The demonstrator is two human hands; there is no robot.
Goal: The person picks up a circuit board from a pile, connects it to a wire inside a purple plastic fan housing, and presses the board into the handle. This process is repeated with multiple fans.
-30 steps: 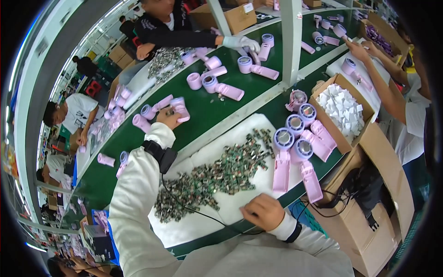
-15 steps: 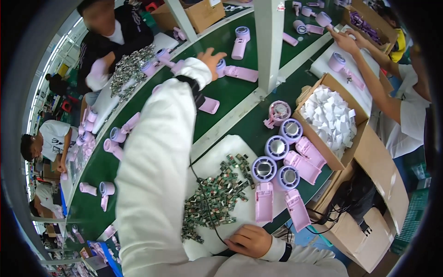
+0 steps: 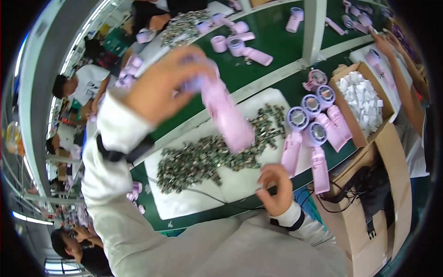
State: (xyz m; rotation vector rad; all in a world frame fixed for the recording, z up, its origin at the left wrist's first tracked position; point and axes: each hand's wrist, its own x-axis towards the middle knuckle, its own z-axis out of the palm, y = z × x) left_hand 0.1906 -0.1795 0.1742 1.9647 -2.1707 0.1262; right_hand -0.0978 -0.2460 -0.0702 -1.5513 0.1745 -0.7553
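Observation:
My left hand grips a handheld fan by its purple round head, with the fan's pink handle slanting down over a heap of small green circuit boards. Motion blurs hand and fan. The boards lie on a white foam pad. Over the pad's near edge is my right hand, its fingers curled and apart from the thumb, with nothing seen between them. To its right rest several similar fans with silver discs in their heads and open pink handles. A black cable crosses the pad.
A cardboard box of white pieces stands at right, above a larger open carton with black cables. Beyond a metal rail, more fans lie on the green belt. Co-workers sit at the left and right; a post rises ahead.
My left hand has come back from the belt with a fan in its grip. My right hand has lifted and its fingers have parted. The view has shifted left.

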